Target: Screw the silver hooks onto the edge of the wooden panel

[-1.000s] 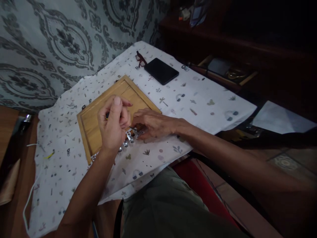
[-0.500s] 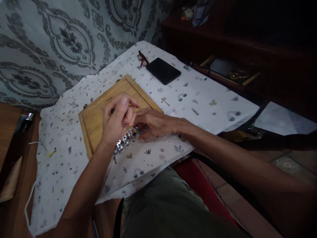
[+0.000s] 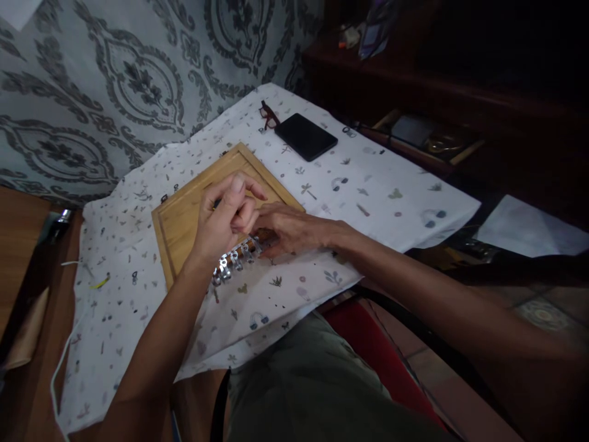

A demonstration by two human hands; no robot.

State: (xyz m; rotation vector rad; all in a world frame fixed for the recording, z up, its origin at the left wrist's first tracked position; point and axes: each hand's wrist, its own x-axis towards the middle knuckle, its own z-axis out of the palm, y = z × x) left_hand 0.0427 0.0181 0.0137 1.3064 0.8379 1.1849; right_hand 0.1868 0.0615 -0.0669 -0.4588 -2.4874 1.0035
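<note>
A wooden board [image 3: 181,230] with a grooved border lies on the patterned cloth. Along its near edge sits a row of shiny metal clips [image 3: 235,259]. My left hand [image 3: 227,212] is closed above the board, thumb against the curled fingers. A small dark bit shows between them, too little to name. My right hand [image 3: 289,227] rests at the board's near right edge, beside the last clip. Its thumb and fingers close around that spot, and what they grip is hidden by the hands.
A black tablet [image 3: 306,136] and folded eyeglasses [image 3: 269,115] lie beyond the board. The white cloth [image 3: 368,178] covers the table. A white cord [image 3: 69,344] runs down at the left, near a small yellow piece [image 3: 100,283]. An open drawer [image 3: 427,138] stands at the right.
The camera view has shifted slightly, so the table and board appear a little lower and further right. Both hands keep nearly the same pose at the board.
</note>
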